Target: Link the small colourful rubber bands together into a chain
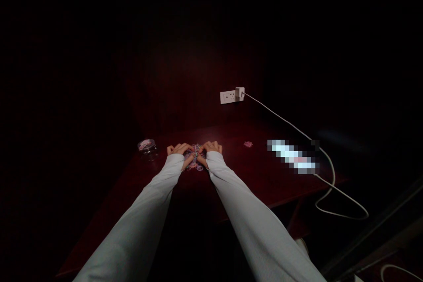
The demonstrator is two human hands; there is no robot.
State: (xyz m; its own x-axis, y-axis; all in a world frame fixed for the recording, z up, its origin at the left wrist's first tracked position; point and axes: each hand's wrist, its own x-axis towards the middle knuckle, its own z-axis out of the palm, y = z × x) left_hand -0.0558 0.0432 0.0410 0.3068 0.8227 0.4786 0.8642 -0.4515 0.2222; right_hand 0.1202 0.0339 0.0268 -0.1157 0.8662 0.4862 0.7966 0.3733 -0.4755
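A small heap of multicoloured elastic bands [195, 166] lies on the dark red table, between my two hands. My left hand [178, 150] rests at the heap's left side, fingers curled inward and thumb close to the index fingertip among the bands. From the right, my right hand [211, 147] mirrors it, pinching into the middle of the same heap. The fingertips of both hands nearly meet there. Single bands between the fingers are too small to tell apart. Long pale grey sleeves cover both arms.
A round clear container [147, 146] with pinkish contents stands to the left. Some pink bands [248, 144] lie apart to the right. Beyond them is a bright, pixelated device [292, 156], with a white cable [284, 119] running to a charger [239, 93] in the wall socket [227, 97].
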